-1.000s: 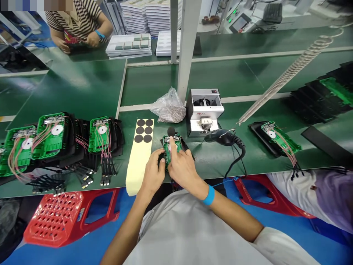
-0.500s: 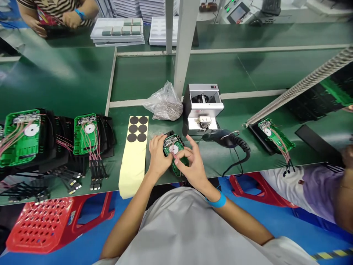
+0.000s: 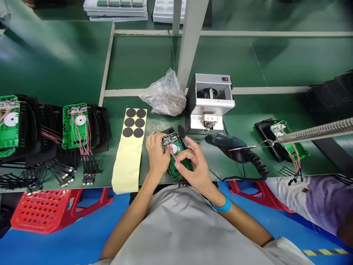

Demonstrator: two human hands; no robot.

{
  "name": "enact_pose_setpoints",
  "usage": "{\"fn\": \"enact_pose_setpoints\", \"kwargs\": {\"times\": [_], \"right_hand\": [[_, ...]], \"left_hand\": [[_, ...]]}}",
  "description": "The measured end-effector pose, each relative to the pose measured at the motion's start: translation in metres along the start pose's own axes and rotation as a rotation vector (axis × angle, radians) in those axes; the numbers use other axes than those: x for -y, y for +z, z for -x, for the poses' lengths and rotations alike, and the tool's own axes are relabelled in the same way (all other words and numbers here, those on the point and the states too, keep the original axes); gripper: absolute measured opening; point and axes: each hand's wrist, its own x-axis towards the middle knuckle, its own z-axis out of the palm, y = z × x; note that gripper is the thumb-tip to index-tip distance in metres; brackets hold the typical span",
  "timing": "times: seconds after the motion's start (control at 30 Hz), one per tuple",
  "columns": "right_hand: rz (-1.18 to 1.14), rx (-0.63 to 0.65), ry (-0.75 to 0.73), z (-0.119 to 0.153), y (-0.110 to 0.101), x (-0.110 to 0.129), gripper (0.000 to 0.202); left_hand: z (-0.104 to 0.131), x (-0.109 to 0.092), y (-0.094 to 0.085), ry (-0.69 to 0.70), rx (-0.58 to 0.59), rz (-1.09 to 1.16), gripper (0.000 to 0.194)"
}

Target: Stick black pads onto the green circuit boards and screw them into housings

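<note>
In front of me lies a green plastic housing (image 3: pixel 178 172) with a circuit board, a round white disc and thin wires (image 3: pixel 173 156). My left hand (image 3: pixel 157 154) grips its left side, the thumb pressing near the wires. My right hand (image 3: pixel 196 165) pinches the wires between thumb and a finger over the housing. A black round sticker (image 3: pixel 181 131) is at the raised index fingertip of that hand. To the left, a yellow backing strip (image 3: pixel 127 162) carries several more black round stickers.
Stacked housings with wires (image 3: pixel 75 125) stand at left. A bag of small metal parts (image 3: pixel 168 103), a grey dispenser machine (image 3: pixel 211 105) and a black corded tool (image 3: pixel 228 145) lie ahead and right. A metal spring-like hose (image 3: pixel 317 131) crosses near another housing (image 3: pixel 299 151).
The view has tipped downward, so the far bench and the person there are mostly out of frame. The sticker at my right fingertip shows more of its face. Both hands keep hold.
</note>
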Motion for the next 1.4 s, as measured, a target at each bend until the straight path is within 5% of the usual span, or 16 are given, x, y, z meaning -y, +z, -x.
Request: {"fn": "enact_pose_setpoints", "kwargs": {"times": [0.5,0.77,0.93,1.03,1.2,1.4], "right_hand": [[-0.114,0.003,0.005,0.005,0.005,-0.014,0.082],[-0.096,-0.025,0.005,0.005,0.007,-0.011,0.083],[-0.081,-0.024,0.036,0.006,0.007,-0.003,0.085],[-0.074,-0.060,0.059,0.005,0.007,0.003,0.074],[0.031,-0.386,0.142,-0.005,0.000,0.007,0.032],[0.270,-0.391,0.082,-0.026,-0.001,0.008,0.024]], "left_hand": [[-0.002,-0.004,-0.003,0.025,0.025,-0.209,0.039],[-0.012,-0.005,-0.003,-0.022,-0.007,-0.174,0.018],[0.002,-0.002,-0.013,0.144,0.041,-0.181,0.061],[0.006,-0.003,-0.023,0.231,0.123,-0.122,0.057],[-0.006,0.001,-0.040,0.124,0.203,0.102,0.052],[-0.015,0.005,-0.049,0.007,0.238,0.288,0.051]]}}
